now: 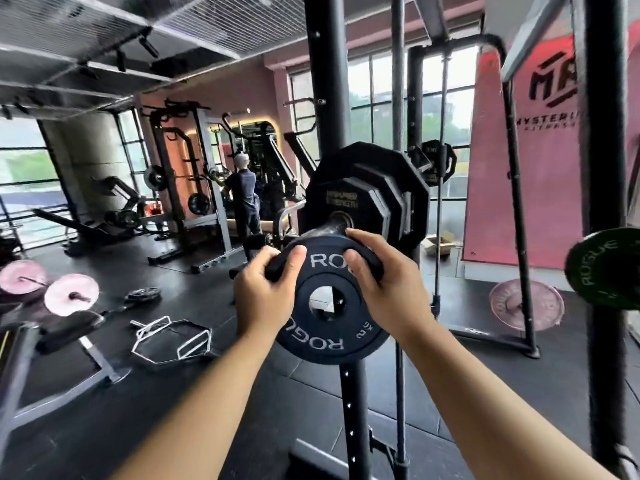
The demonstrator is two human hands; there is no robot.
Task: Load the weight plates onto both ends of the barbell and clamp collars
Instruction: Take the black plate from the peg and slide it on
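I hold a small black Rogue plate [329, 337] upright in front of me with both hands. My left hand [265, 292] grips its left rim, and my right hand [384, 289] grips its upper right rim. Just beyond its top edge the barbell sleeve end [325, 230] points toward me, above the plate's centre hole. Large black twelve-sided plates [360, 188] sit on that sleeve further in. No collar is visible.
A black rack upright [327, 81] stands behind the barbell and another [606, 168] at the right. A green Rogue plate [606, 268] hangs at the right edge. A hex bar [173, 341], pink plates [71, 292] and a bench lie on the floor left. A person [244, 192] stands far back.
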